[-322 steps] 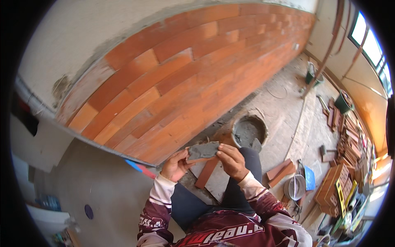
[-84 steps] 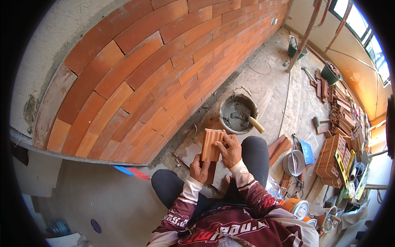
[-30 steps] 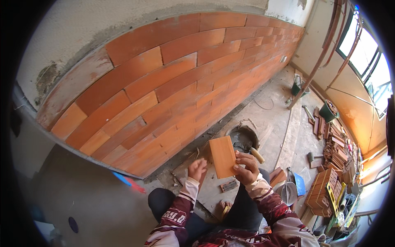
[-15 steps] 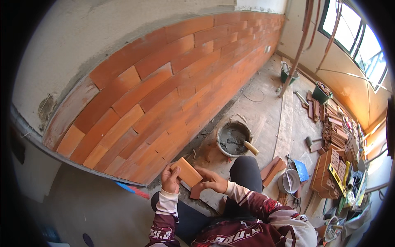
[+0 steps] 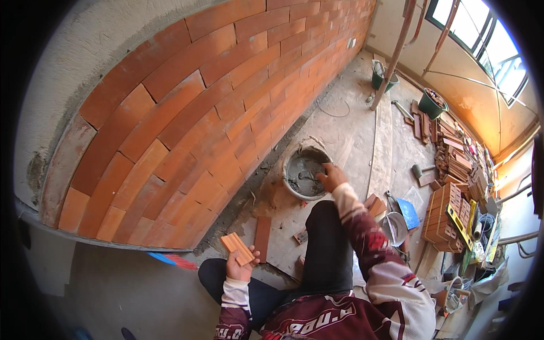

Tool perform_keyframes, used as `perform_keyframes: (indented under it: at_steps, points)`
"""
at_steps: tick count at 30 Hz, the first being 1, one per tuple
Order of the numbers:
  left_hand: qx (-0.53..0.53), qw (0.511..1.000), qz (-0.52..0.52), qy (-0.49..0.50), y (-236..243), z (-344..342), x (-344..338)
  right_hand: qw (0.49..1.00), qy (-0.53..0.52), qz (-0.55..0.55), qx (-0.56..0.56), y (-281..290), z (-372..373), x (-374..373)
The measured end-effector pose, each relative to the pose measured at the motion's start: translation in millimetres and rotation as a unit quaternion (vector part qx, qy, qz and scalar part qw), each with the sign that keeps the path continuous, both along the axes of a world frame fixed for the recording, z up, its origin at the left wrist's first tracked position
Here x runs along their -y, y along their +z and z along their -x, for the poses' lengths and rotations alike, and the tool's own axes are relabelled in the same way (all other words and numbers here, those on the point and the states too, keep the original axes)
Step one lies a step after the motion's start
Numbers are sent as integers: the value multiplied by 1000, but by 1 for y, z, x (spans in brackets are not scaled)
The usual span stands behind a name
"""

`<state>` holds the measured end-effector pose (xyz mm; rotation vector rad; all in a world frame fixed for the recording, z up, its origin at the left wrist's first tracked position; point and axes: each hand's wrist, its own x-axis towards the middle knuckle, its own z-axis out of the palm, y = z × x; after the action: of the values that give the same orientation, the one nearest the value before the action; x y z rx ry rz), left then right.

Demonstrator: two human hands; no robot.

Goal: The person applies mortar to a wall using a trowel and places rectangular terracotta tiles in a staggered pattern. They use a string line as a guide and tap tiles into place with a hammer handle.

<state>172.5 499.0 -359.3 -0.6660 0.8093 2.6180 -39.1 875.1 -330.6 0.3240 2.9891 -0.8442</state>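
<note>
Our left hand [image 5: 241, 271] clasps the likely brittle tile [image 5: 237, 248], best edge-held; our right hand [image 5: 332, 178] curls over the right rim of the bucket [image 5: 304, 196], grip unclear.

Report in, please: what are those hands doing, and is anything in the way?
Left hand holding ribbed terracotta tile, grooves up. Right hand at mortar bucket, by its right rim, grip hidden. Nothing visibly blocking either hand.

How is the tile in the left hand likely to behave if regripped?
The tile looks like fired clay, so probably stiff but apt to chip if dropped. Its ridged face should give the left hand some purchase. Being flat, it likely won't roll.
</note>
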Motion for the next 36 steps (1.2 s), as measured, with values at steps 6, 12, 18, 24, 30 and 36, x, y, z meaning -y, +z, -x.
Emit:
perform_keyframes:
  at_steps: [6, 12, 18, 24, 30, 36]
  points:
    - [-11, 999, 34, -26, 3, -20, 0, 971, -42, -50, 231, -70, 14, -61]
    - [-25, 960, 276, -43, 32, -40, -10, 882, 230, -369, 182, 8, 43, -10]
    - [-4, 947, 322, 10, 16, -46, -18, 847, 273, -430, 153, 3, 107, -1]
    - [36, 968, 248, 17, 41, -47, -20, 823, 352, -411, 170, 1, 102, 23]
    - [40, 977, 207, 24, 22, -39, -21, 811, 397, -389, 185, 13, 92, -6]
    - [33, 986, 160, 23, 34, -21, -31, 828, 402, -338, 195, 12, 85, -16]
